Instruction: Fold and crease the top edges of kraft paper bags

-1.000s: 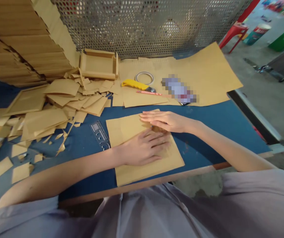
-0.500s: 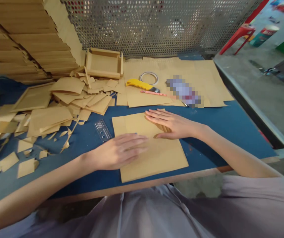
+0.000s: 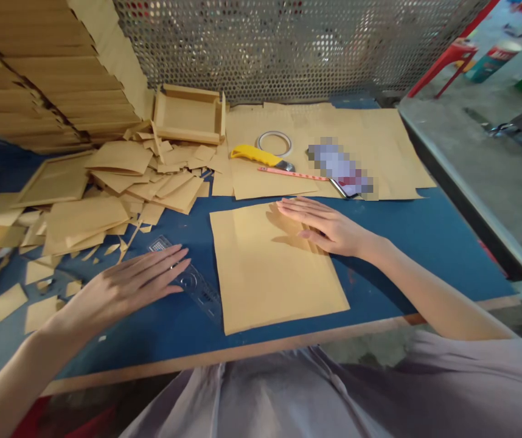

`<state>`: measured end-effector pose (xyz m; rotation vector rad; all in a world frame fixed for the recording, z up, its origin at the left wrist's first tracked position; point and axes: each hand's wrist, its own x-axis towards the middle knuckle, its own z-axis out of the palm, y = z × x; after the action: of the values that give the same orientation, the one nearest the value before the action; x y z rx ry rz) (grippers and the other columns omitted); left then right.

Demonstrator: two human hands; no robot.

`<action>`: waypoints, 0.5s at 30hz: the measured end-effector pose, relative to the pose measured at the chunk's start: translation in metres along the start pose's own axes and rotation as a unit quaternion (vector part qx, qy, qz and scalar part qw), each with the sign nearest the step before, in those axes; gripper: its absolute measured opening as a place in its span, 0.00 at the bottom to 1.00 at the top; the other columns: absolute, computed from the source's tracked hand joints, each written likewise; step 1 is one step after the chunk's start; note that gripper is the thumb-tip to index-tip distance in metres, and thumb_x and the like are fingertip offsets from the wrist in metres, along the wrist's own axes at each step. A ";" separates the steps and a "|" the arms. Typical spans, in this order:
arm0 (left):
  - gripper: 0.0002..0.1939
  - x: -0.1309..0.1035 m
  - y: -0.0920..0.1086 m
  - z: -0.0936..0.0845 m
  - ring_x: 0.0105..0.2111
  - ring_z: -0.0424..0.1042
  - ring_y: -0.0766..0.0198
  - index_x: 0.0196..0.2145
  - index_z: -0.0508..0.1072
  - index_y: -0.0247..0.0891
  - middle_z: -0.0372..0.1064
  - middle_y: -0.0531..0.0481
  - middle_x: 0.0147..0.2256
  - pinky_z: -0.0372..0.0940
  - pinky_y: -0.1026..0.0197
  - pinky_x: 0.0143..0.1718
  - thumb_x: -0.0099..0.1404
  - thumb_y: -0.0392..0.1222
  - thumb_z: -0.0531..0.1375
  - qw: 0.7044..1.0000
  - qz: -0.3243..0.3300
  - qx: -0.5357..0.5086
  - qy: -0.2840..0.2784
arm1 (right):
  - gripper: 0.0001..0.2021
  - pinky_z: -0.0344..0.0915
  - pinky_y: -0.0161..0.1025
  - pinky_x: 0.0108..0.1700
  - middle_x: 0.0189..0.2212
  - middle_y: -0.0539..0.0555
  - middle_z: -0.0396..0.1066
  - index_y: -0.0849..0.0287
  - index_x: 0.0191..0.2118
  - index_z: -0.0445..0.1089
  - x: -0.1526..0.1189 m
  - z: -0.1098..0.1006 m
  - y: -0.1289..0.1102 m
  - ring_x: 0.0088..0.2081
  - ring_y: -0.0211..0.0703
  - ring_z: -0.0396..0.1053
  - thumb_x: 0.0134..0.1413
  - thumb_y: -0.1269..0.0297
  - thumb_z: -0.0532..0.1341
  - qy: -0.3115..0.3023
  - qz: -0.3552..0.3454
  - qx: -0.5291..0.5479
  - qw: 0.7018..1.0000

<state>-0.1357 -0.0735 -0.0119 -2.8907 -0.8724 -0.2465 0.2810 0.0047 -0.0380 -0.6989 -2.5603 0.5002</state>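
Observation:
A sheet of brown kraft cardboard (image 3: 265,274) lies flat on the blue tabletop in front of me. My right hand (image 3: 320,222) rests on its upper right part, fingers stretched out. To the left of the sheet, a clear plastic ruler (image 3: 199,292) with round cut-outs lies slantwise. My left hand (image 3: 145,280) is over the ruler's upper left part, fingers straight and extended; whether it presses on the ruler I cannot tell. A ring shows on one finger. Part of the ruler is hidden under the fingers.
Behind the sheet lie a yellow utility knife (image 3: 256,156), a roll of tape (image 3: 274,134), a pink strip-like pen (image 3: 288,174) and a phone (image 3: 341,167). Cardboard scraps (image 3: 87,219) cover the left side, near a cardboard tray (image 3: 188,115) and tall cardboard stacks (image 3: 51,67). A perforated metal panel (image 3: 261,55) stands behind.
My left hand has moved left off the cardboard to the ruler, which now lies lower and more in view. My right hand stays on the sheet, slightly shifted right.

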 end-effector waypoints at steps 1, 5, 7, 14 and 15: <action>0.29 -0.004 0.001 0.000 0.59 0.66 0.59 0.69 0.47 0.52 0.61 0.53 0.62 0.63 0.53 0.62 0.74 0.38 0.51 1.000 0.003 0.011 0.004 | 0.26 0.52 0.52 0.69 0.67 0.53 0.55 0.51 0.70 0.48 -0.001 -0.001 0.000 0.68 0.44 0.51 0.69 0.63 0.50 0.014 0.007 0.010 1.000; 0.30 -0.011 0.002 -0.001 0.61 0.62 0.59 0.69 0.49 0.46 0.62 0.49 0.61 0.62 0.57 0.62 0.73 0.29 0.48 0.999 0.017 0.044 -0.003 | 0.23 0.59 0.50 0.65 0.63 0.53 0.62 0.52 0.67 0.55 -0.002 -0.004 -0.005 0.65 0.45 0.59 0.69 0.59 0.48 0.061 0.083 0.046 0.994; 0.31 -0.009 0.002 -0.004 0.61 0.62 0.59 0.69 0.46 0.44 0.62 0.48 0.61 0.62 0.56 0.62 0.72 0.26 0.44 0.998 0.018 0.051 -0.015 | 0.22 0.61 0.50 0.64 0.60 0.52 0.66 0.52 0.65 0.59 -0.002 -0.006 -0.010 0.63 0.46 0.62 0.70 0.59 0.47 0.092 0.120 0.056 0.987; 0.33 0.001 0.007 -0.024 0.53 0.73 0.61 0.70 0.41 0.45 0.69 0.51 0.57 0.70 0.60 0.53 0.72 0.27 0.42 0.999 0.020 0.040 -0.005 | 0.20 0.70 0.45 0.57 0.55 0.53 0.72 0.55 0.62 0.62 0.001 -0.002 -0.015 0.57 0.46 0.70 0.69 0.62 0.47 0.131 0.158 0.040 0.978; 0.33 0.000 0.008 -0.025 0.52 0.74 0.61 0.70 0.41 0.44 0.70 0.51 0.56 0.70 0.61 0.52 0.71 0.27 0.41 0.999 0.025 0.043 -0.004 | 0.21 0.70 0.45 0.57 0.56 0.54 0.72 0.56 0.63 0.61 0.001 0.000 -0.014 0.57 0.45 0.70 0.69 0.63 0.48 0.113 0.150 0.038 0.982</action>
<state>-0.1339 -0.0842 0.0126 -2.8318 -0.7908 -0.1880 0.2750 -0.0059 -0.0320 -1.0571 -2.2248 0.5751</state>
